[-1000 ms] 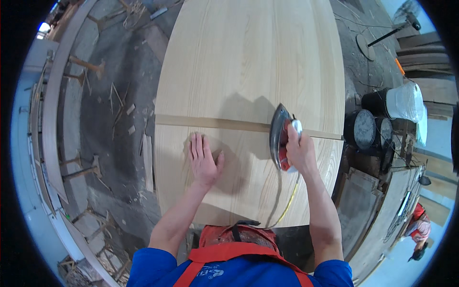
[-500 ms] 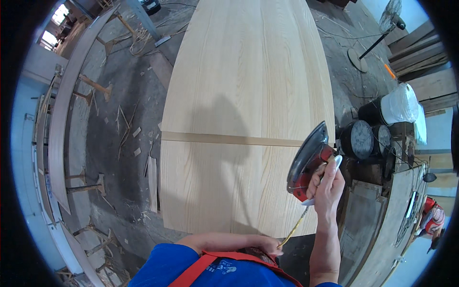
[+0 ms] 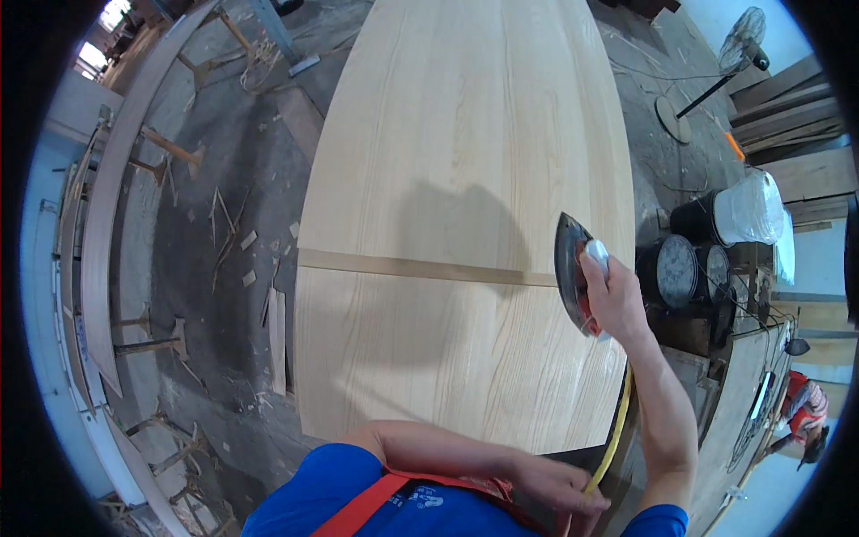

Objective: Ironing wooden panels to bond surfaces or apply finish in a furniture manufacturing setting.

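My right hand [image 3: 616, 291] is closed round the white handle of a clothes iron [image 3: 565, 268] with a red body and a dark soleplate. The iron is over the right edge of a pale wood-grain panel [image 3: 465, 161], at the right end of a brown strip [image 3: 412, 268] that runs across it. Whether the soleplate touches the panel I cannot tell. A yellow cord [image 3: 616, 430] hangs down behind my right forearm. Low in front of my body, my left hand [image 3: 555, 483] has its fingers bent around this cord, partly blurred.
Black buckets [image 3: 677, 268] and a plastic-wrapped container [image 3: 747, 208] stand right of the panel. A pedestal fan [image 3: 741, 40] is farther back. A long narrow board [image 3: 106, 215] rests on supports at the left. Another person [image 3: 805, 416] is at the far right.
The iron has turned from its tilted pose to lie more along the panel's right edge, over the strip's end. My left hand has moved right along with the cord.
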Motion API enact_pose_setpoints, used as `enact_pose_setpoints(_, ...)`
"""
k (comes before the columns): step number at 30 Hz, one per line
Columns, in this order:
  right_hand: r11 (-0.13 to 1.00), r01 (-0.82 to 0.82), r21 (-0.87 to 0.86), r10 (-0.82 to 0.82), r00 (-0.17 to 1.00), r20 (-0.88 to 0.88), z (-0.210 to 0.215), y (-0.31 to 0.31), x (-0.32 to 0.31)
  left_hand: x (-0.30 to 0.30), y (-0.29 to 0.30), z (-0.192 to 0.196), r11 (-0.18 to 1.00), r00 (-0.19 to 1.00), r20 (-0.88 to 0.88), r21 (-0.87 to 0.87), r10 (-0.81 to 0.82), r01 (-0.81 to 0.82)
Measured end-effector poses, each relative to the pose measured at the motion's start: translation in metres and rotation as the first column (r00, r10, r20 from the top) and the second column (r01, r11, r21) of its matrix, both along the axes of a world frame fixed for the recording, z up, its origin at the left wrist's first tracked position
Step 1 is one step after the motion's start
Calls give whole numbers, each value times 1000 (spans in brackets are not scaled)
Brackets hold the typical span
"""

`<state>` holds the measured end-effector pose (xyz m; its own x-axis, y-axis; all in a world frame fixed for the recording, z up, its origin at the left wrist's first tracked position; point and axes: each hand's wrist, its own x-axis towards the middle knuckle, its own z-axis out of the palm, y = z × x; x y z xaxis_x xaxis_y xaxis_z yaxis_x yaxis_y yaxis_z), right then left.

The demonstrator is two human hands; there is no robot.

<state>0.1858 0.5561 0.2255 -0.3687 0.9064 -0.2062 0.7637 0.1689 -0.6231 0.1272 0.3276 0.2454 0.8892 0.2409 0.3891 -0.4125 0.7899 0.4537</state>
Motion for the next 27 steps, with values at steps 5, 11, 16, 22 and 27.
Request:
enact_pose_setpoints(5,993,-65,-96,72,994,79,-28,42,-46,-52,46,-68,646,580,-464,749,669,-146)
enact_pose_setpoints(11,986,-109,-128,122,988,97,-67,82,-93,-112,56,-173,429,-7,-429,903,903,17)
enact_pose_setpoints(16,987,-133,-91,140,987,77,-90,107,-106,-101,52,-202,271,-175,-279,960,944,-64)
enact_pose_setpoints(22,980,-195,-46,197,978,67,-97,122,-117,-101,63,-206,159,-279,-200,974,939,-164)
enact_pose_setpoints(27,972,-220,-78,227,968,108,-94,127,-121,-101,65,-209,103,-297,-166,971,940,-215)
